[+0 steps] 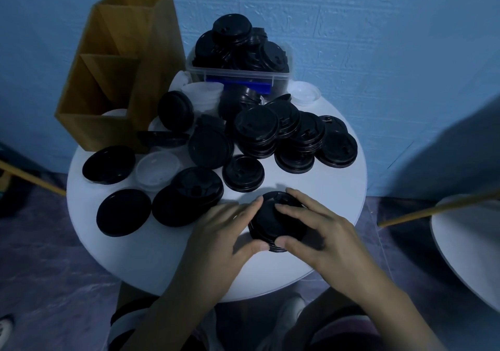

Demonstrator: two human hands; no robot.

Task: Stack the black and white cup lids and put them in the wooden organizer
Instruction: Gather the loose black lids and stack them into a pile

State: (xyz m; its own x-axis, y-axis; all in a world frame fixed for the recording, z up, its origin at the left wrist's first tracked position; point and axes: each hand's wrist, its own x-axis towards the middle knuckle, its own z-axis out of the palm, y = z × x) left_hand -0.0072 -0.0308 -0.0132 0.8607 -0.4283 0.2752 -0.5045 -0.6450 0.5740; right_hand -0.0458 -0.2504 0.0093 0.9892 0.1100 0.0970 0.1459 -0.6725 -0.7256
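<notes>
With left hand [224,233] and right hand [320,230] in a curled grip round the black lid stack [272,222], best press rims flush before lifting toward the wooden organizer [108,85].

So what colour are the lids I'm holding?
Black; the held lids show best in the head view.

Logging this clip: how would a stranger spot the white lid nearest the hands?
Find the wooden organizer at the left rear of the white table. Just in front of it lies a white lid. It is the only pale one, flanked by black lids.
</notes>
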